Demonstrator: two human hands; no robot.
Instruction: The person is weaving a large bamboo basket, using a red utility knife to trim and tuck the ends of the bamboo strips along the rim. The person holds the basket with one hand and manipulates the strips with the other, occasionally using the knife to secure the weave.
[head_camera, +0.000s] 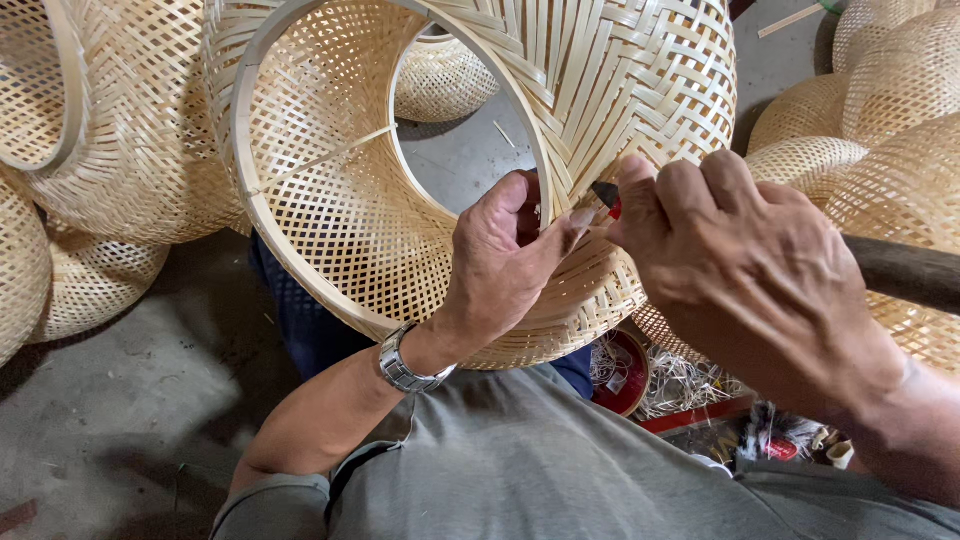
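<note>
pale woven bamboo basket (400, 230) tipped on its side, hoop-rimmed open mouth facing up toward the camera.

L hand (500, 265) up against the woven basket's (350, 220) rim, just below-right of its round opening. Palm faces away from cam, back of hand showing; thumb stretched right, tip pressed at the rim, fingers curled over the edge & partly hidden. L wrist bent up, metal watch (408, 366) on it; L forearm bare, runs down-left from basket, elbow bent. R hand (745, 265) just right of the rim, close to L thumb, nearly touching. R fingers closed tight in a fist-like pinch on a small dark & red tool (607, 197), knuckles up. R forearm leaves lower right, away from basket.
</note>
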